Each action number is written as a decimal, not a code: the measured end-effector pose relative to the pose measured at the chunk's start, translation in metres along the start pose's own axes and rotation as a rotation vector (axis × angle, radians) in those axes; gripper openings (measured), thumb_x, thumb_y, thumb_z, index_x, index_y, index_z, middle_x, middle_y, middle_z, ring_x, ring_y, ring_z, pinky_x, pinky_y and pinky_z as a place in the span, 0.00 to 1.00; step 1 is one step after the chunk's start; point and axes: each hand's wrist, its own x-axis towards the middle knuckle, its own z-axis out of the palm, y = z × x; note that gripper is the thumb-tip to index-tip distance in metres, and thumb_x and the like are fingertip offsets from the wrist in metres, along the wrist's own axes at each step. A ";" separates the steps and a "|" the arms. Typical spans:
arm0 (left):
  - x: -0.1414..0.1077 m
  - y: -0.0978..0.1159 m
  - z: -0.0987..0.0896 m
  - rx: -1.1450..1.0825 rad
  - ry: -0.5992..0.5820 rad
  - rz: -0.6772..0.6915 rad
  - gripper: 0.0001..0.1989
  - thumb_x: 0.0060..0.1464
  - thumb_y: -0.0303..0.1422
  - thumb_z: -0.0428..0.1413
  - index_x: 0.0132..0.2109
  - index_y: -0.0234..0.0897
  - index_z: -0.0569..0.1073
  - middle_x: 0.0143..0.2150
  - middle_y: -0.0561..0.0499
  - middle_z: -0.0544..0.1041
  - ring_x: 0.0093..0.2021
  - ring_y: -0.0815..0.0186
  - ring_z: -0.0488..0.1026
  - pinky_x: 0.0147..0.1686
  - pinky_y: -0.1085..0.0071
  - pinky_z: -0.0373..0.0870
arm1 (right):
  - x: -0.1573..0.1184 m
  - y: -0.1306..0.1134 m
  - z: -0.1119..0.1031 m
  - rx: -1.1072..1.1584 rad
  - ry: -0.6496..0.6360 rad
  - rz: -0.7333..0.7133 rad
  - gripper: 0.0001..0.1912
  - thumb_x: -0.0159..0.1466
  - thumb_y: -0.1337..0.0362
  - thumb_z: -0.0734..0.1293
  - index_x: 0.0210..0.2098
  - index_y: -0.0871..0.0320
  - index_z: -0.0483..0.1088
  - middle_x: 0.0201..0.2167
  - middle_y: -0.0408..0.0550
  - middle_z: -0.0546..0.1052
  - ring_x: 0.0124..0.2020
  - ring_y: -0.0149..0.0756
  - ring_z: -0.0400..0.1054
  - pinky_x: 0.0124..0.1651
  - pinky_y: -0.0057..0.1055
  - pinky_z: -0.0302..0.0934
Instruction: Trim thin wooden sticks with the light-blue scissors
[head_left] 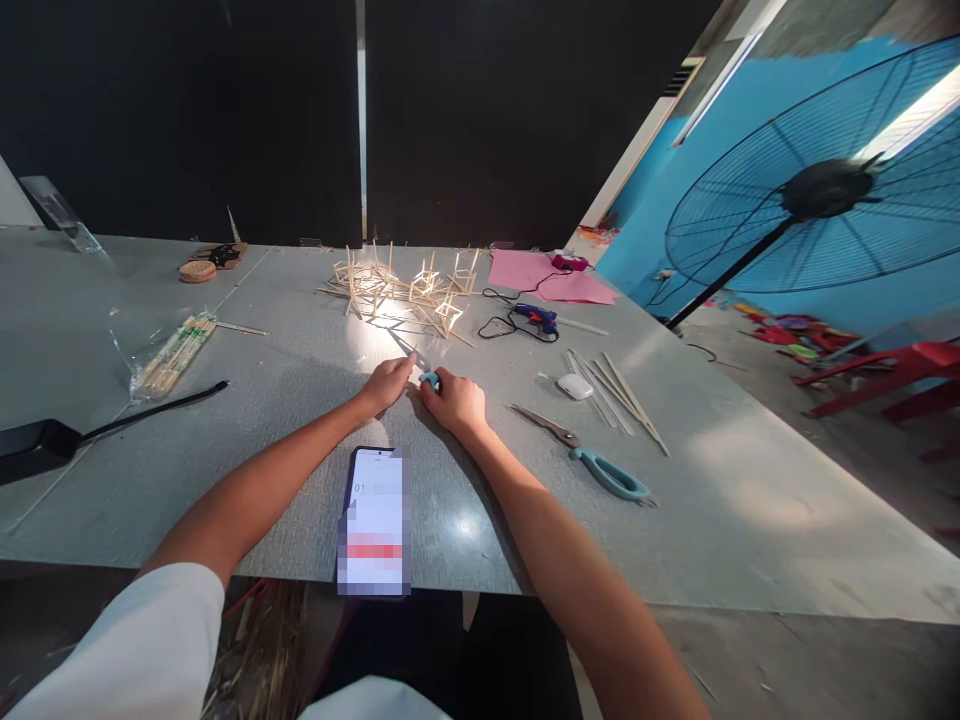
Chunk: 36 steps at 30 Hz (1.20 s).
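Observation:
My right hand (454,397) is closed round the light-blue handle of a small cutting tool (430,379) near the middle of the table. Just left of it, my left hand (389,384) is closed with its thumb near the tool's metal part; what it grips, if anything, is too small to tell. The tool's blade points away, toward several thin wooden stick frames (405,290) lying beyond my hands. Below my hands lies a phone (375,520) with its screen lit. Larger blue-handled scissors (585,452) rest to the right of my right forearm.
Glue sticks (600,392), loose wooden sticks (634,405) and a white case (574,387) lie at right. Behind are a blue glue gun (536,320) and pink paper (525,268). Bagged sticks (176,355) and a black device (37,448) are at left; a fan (825,190) stands right.

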 end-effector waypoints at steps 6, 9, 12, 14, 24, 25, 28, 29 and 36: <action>-0.004 0.004 -0.001 -0.001 -0.017 0.034 0.31 0.58 0.63 0.48 0.25 0.40 0.54 0.19 0.57 0.53 0.20 0.71 0.51 0.22 0.71 0.48 | 0.001 0.001 0.001 0.018 0.026 0.033 0.21 0.71 0.50 0.55 0.44 0.54 0.74 0.35 0.50 0.81 0.34 0.39 0.74 0.32 0.29 0.50; -0.004 0.006 -0.002 0.000 -0.040 0.016 0.31 0.58 0.63 0.48 0.26 0.40 0.55 0.19 0.57 0.53 0.19 0.71 0.50 0.21 0.71 0.47 | 0.002 0.004 0.000 0.024 0.025 0.043 0.22 0.71 0.51 0.53 0.44 0.54 0.74 0.35 0.50 0.81 0.34 0.39 0.74 0.31 0.30 0.49; -0.002 0.004 -0.003 -0.017 -0.051 0.006 0.30 0.58 0.62 0.50 0.27 0.40 0.56 0.19 0.58 0.54 0.19 0.72 0.50 0.21 0.71 0.47 | 0.001 0.004 0.000 0.024 0.015 0.019 0.22 0.71 0.51 0.53 0.45 0.54 0.75 0.35 0.50 0.81 0.35 0.39 0.74 0.32 0.29 0.50; 0.000 0.002 -0.003 -0.041 -0.059 -0.009 0.30 0.58 0.61 0.50 0.28 0.40 0.56 0.19 0.58 0.54 0.18 0.73 0.50 0.21 0.72 0.47 | 0.001 0.003 0.000 0.019 -0.002 -0.012 0.21 0.70 0.50 0.56 0.45 0.54 0.75 0.36 0.49 0.82 0.35 0.39 0.74 0.33 0.29 0.51; 0.002 0.000 -0.002 -0.066 -0.064 -0.006 0.26 0.60 0.57 0.49 0.29 0.39 0.59 0.19 0.58 0.54 0.18 0.72 0.51 0.21 0.72 0.47 | 0.000 0.001 0.000 0.000 -0.034 -0.034 0.21 0.70 0.49 0.57 0.45 0.54 0.76 0.36 0.50 0.82 0.35 0.38 0.74 0.34 0.29 0.52; 0.002 0.000 -0.002 -0.058 -0.060 0.003 0.26 0.60 0.57 0.49 0.29 0.39 0.59 0.19 0.58 0.54 0.18 0.72 0.52 0.21 0.72 0.47 | 0.000 0.001 0.000 0.000 -0.034 -0.033 0.21 0.70 0.49 0.57 0.45 0.54 0.76 0.36 0.50 0.82 0.35 0.38 0.74 0.34 0.29 0.53; 0.002 -0.001 -0.001 -0.029 -0.034 0.023 0.27 0.60 0.58 0.48 0.28 0.40 0.58 0.19 0.57 0.56 0.19 0.71 0.53 0.22 0.72 0.49 | 0.001 0.001 0.000 -0.004 -0.033 -0.032 0.21 0.70 0.49 0.57 0.45 0.54 0.76 0.36 0.50 0.82 0.36 0.39 0.75 0.34 0.29 0.53; 0.002 -0.002 -0.001 -0.015 -0.024 0.025 0.28 0.59 0.59 0.48 0.27 0.40 0.57 0.19 0.57 0.56 0.20 0.71 0.53 0.22 0.71 0.49 | 0.001 0.001 0.000 -0.005 -0.031 -0.031 0.20 0.70 0.49 0.58 0.44 0.54 0.76 0.36 0.50 0.82 0.36 0.39 0.75 0.34 0.29 0.53; -0.002 0.000 0.001 0.030 0.024 0.035 0.31 0.57 0.63 0.49 0.24 0.40 0.55 0.18 0.56 0.54 0.21 0.70 0.54 0.23 0.70 0.49 | 0.000 0.000 0.001 -0.009 0.005 -0.005 0.21 0.70 0.50 0.57 0.46 0.55 0.75 0.36 0.51 0.82 0.35 0.40 0.74 0.35 0.29 0.53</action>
